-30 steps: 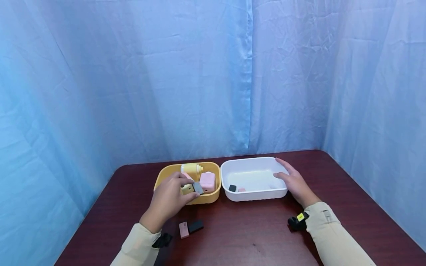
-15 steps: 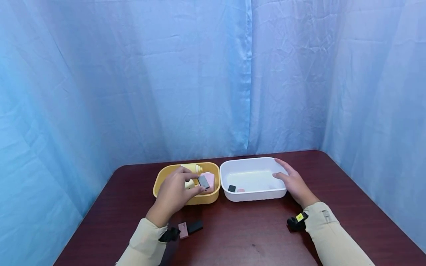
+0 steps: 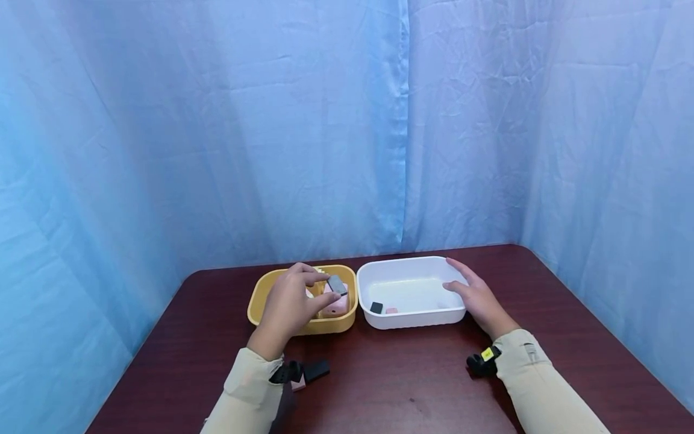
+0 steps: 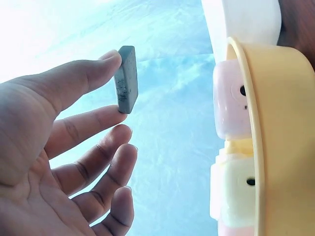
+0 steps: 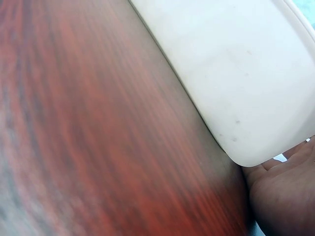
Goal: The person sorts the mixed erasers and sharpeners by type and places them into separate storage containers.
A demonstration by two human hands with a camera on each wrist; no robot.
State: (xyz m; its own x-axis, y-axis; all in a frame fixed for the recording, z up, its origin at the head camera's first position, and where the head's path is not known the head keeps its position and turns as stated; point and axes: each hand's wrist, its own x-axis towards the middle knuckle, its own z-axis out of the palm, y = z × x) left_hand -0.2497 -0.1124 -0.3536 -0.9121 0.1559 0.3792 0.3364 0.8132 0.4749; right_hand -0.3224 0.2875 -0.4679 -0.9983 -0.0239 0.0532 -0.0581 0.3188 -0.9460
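Between thumb and index finger, my left hand (image 3: pixel 290 304) pinches a small grey block that looks like an eraser (image 3: pixel 337 285), held above the yellow bin (image 3: pixel 325 327). Dark smudges mark this eraser in the left wrist view (image 4: pixel 127 81), where the other fingers curl loosely. Inside the yellow bin are a pink box with a round hole, like a pencil sharpener (image 4: pixel 230 103), and a cream one (image 4: pixel 238 191). My right hand (image 3: pixel 482 303) grips the right end of the white bin (image 3: pixel 414 320), thumb inside the rim, fingers outside; its fingers are mostly hidden in the right wrist view.
In the white bin's near left corner lie a small black block (image 3: pixel 376 307) and a pink one (image 3: pixel 391 311). On the dark red table (image 3: pixel 390 386) are another black block (image 3: pixel 317 371) and a pink block (image 3: pixel 298 384), partly behind the left wrist. Blue curtains (image 3: pixel 325 132) hang behind.
My left hand has lifted the grey eraser and moved it slightly right, from low over the yellow bin to higher above it. My right hand stays on the white bin.
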